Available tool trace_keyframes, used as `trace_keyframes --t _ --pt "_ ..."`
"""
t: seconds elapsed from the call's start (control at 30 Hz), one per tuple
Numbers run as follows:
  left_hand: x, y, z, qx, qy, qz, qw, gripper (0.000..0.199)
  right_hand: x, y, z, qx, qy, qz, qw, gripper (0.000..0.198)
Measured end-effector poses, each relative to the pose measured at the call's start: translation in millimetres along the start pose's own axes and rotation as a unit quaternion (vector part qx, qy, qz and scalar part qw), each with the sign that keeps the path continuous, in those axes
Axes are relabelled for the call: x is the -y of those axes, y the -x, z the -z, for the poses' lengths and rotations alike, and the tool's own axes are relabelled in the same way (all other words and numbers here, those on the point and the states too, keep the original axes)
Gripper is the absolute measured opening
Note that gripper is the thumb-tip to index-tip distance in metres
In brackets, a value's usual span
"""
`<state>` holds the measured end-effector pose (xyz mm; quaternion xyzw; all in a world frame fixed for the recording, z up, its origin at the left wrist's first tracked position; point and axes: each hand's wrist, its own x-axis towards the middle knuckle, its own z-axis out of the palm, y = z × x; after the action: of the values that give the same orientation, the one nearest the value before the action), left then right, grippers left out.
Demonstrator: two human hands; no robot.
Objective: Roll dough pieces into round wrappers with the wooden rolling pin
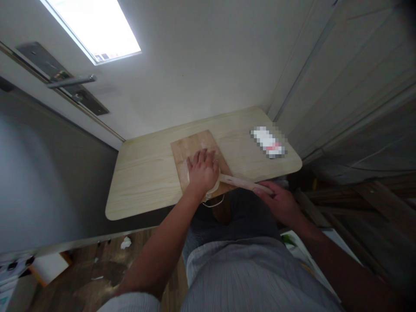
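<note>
A wooden board [190, 142] lies on the pale table, dusted with what looks like flour. On its near part is a pale, flat piece of dough [214, 187], mostly covered by my left hand [204, 170]. That hand rests palm down with its fingers stretched out and spread. My right hand [280, 200] is closed around one end of a wooden rolling pin [241, 182], off the table's front edge. The pin's other end reaches over the board to the dough, beside my left hand.
The narrow light-wood table [143, 173] stands against a white door with a metal handle [71, 81]. A blurred-out white object [268, 142] lies on its right side. Wooden slats [344, 203] are to the right. Crumpled white paper [125, 242] lies on the floor at lower left.
</note>
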<state>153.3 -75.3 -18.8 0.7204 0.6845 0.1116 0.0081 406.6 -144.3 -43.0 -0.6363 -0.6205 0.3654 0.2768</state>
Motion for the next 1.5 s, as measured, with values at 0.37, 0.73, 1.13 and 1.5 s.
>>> trace_keyframes --t 0.37,0.73,1.13,1.5 --pt "6.8 50.0 0.9 -0.017 0.011 0.019 1.000 0.058 0.2 9.5 -1.8 0.011 0.020 0.030 0.999 0.038" --pt "7.9 100.9 3.0 -0.041 0.056 0.060 0.996 0.059 -1.3 12.0 -1.8 0.042 0.024 0.069 0.996 0.035" --pt "23.3 88.7 15.9 -0.043 0.055 0.101 0.992 0.093 -4.6 10.2 11.6 0.029 -0.004 -0.026 0.999 0.043" --pt "71.6 49.5 24.2 0.031 0.135 -0.003 0.990 0.095 -12.5 14.5 8.2 0.010 -0.029 -0.070 0.997 0.051"
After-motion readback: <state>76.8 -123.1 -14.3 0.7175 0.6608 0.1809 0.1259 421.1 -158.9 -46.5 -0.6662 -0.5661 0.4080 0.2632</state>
